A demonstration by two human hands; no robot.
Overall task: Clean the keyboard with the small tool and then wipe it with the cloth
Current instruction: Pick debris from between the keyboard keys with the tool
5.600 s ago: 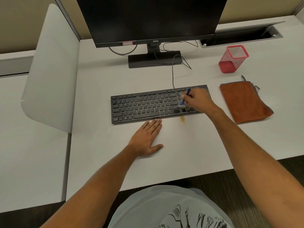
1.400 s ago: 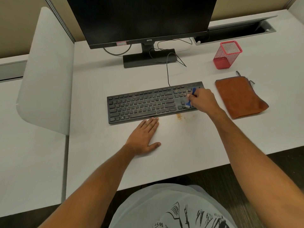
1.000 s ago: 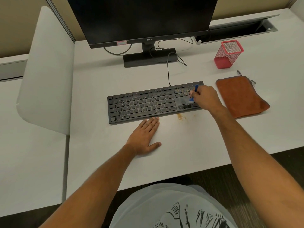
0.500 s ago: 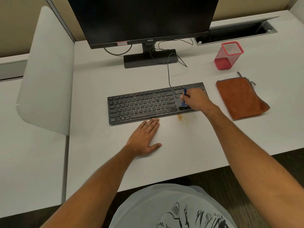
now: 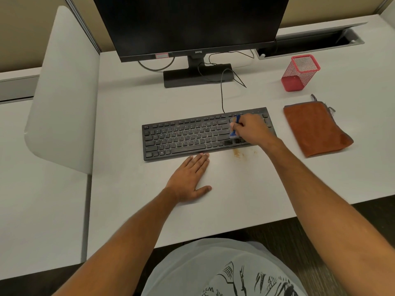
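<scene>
keyboard [image 5: 192, 135]: 1, touching left fingertips | blue brush [image 5: 235, 127]: 1, in right fingers | orange cloth [image 5: 316, 129]: 1, right of them | red mesh cup [image 5: 299, 72]: 1 | monitor [image 5: 192, 24]: 1 | hands: 2

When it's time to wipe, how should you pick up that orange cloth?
Probably pinch the cloth at its near left edge, coming from the keyboard side with the right hand, once that hand lets go of the small blue brush. The cloth lies flat on the desk, so only an edge gives the fingers something to lift.
</scene>
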